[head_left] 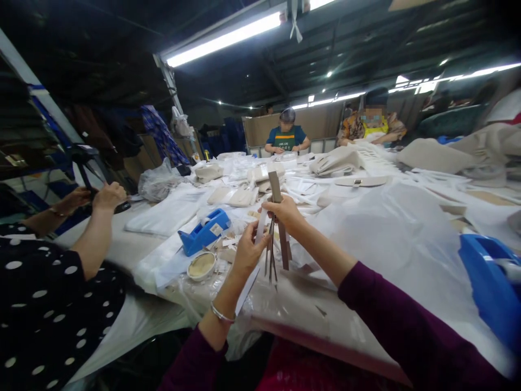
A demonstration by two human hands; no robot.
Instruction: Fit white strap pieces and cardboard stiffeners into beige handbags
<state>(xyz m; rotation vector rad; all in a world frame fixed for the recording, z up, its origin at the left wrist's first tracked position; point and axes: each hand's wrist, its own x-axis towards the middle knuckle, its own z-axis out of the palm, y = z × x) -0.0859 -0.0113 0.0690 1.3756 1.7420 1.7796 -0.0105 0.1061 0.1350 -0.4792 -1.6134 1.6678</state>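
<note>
Above the table's front edge, my right hand [287,213] is closed round a bundle of long, narrow grey-brown strips [280,233]; they stick up above the fingers and fan out below. Just left of it, my left hand [249,247] is closed on a short white strip [261,225], whose upper end reaches my right fingertips. The lower ends of the strips hang over the plastic-covered table edge. A silver bracelet circles my left wrist.
A blue tape dispenser [204,231] and a small round dish [201,266] lie left of my hands. Another blue dispenser [490,288] is at the right. A person in polka dots [49,304] works at the left; two people sit across the cluttered table.
</note>
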